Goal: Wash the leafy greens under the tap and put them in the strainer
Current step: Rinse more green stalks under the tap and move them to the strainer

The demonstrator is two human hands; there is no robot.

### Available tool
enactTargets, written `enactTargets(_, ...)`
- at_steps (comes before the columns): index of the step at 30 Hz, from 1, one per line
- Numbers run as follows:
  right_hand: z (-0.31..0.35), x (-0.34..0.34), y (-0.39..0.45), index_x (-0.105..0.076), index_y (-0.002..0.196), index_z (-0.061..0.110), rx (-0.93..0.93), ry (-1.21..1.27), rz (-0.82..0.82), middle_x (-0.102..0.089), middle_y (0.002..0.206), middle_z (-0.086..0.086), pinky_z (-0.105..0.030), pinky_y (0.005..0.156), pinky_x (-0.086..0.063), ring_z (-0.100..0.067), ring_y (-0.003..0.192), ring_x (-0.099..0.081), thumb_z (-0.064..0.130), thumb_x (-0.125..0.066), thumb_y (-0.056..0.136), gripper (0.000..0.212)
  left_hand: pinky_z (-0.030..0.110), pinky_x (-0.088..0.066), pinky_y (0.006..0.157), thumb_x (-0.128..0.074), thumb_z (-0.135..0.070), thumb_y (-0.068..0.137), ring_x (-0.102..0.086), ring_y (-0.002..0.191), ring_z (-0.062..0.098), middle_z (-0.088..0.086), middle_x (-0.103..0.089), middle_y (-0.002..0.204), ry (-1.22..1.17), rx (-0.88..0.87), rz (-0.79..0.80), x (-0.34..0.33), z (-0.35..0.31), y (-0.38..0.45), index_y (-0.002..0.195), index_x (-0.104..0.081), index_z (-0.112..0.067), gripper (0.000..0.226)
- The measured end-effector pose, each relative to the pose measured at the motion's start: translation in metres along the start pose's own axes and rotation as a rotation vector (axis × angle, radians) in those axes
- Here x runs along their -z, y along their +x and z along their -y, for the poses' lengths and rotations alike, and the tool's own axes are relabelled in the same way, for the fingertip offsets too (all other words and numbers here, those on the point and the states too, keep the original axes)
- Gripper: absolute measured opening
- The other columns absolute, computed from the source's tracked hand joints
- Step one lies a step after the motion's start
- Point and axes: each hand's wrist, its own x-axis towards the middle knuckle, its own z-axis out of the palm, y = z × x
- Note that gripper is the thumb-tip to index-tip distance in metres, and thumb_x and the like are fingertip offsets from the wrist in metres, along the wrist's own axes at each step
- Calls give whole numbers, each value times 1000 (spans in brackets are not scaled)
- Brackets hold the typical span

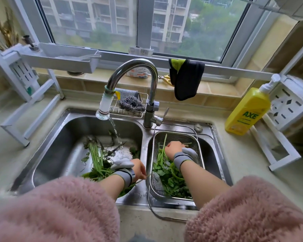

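Observation:
Water runs from the tap [104, 109] into the left basin [59, 137], where a pile of leafy greens [96, 159] lies with stems pointing away from me. My left hand [138, 169] hovers at that basin's right edge and pinches a thin green stem. A wire strainer [198, 151] sits in the right basin and holds more leafy greens [166, 175]. My right hand [173, 148] is inside the strainer, fingers curled down around the stems of a bunch there. Both wrists carry grey bands.
A yellow dish soap bottle [247, 110] stands on the counter at the right beside a white rack [287, 105]. A small wire caddy with a scourer [131, 103] hangs behind the tap. A dark cloth [187, 79] drapes off the windowsill. Another white rack [24, 84] stands left.

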Motion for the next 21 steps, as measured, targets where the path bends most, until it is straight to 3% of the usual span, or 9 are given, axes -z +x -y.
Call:
enactTargets(2,5,2,-3,-35,57,14,39,40,-17,-33,61,-6,-28,55,-32,-23,58,-32,16,-43,90,34,24,-50,87,-68,-24,84,-62,86,13,3,-71,101,-28,-3,-59,3,4,3,98,-72,-11,20)
enactTargets(3,9,5,-6,-34,54,14,51,82,-5,-33,58,-5,-28,49,-27,-21,53,-30,12,-42,90,36,23,-48,82,-67,-23,85,-59,83,12,3,-71,100,-55,-13,-108,7,7,3,97,-72,-10,18)
enactTargets(5,23,7,-13,-53,61,12,112,157,28,-50,66,-9,-30,56,-36,-24,60,-45,9,-42,90,31,22,-44,75,-64,-16,86,-57,80,13,5,-70,92,-143,-27,-233,20,15,-2,89,-70,-8,10)
enactTargets(6,26,8,-14,-65,77,10,133,202,43,-61,81,-12,-31,68,-43,-28,75,-56,11,-43,91,26,23,-45,74,-62,-11,87,-60,75,13,5,-71,84,-229,-36,-296,24,17,-2,80,-66,-9,9)
enactTargets(8,54,2,-16,-68,103,8,215,326,48,-66,104,-11,-31,85,-45,-29,100,-59,15,-46,93,25,27,-49,71,-56,-3,89,-60,60,8,1,-66,64,-444,2,-438,46,39,-7,65,-53,-16,28)
enactTargets(12,110,-9,-17,-66,96,16,367,612,140,-66,97,-4,-32,81,-52,-18,78,-57,5,-49,90,21,34,-51,66,-52,0,92,-57,60,19,2,-64,60,-786,79,-584,88,77,-20,69,-52,-17,29)
enactTargets(16,169,-7,-27,-52,103,7,381,909,253,-54,74,-4,-13,49,-44,-9,54,-50,-12,-43,91,24,31,-53,60,-52,1,92,-59,54,15,-5,-62,46,-985,59,-522,119,109,-29,73,-58,-10,23)
enactTargets(18,185,-8,-28,-54,110,0,380,934,242,-55,76,-7,-13,53,-46,-9,56,-53,-9,-48,91,22,30,-53,61,-52,2,92,-60,57,15,-3,-64,51,-1013,61,-464,128,116,-28,76,-59,-10,21)
enactTargets(21,194,-11,-21,-61,100,-8,338,904,118,-61,77,-14,-34,66,-50,-20,68,-54,4,-58,86,19,28,-55,63,-55,4,90,-60,66,19,4,-65,64,-1014,45,-399,138,120,-22,80,-61,-7,16)
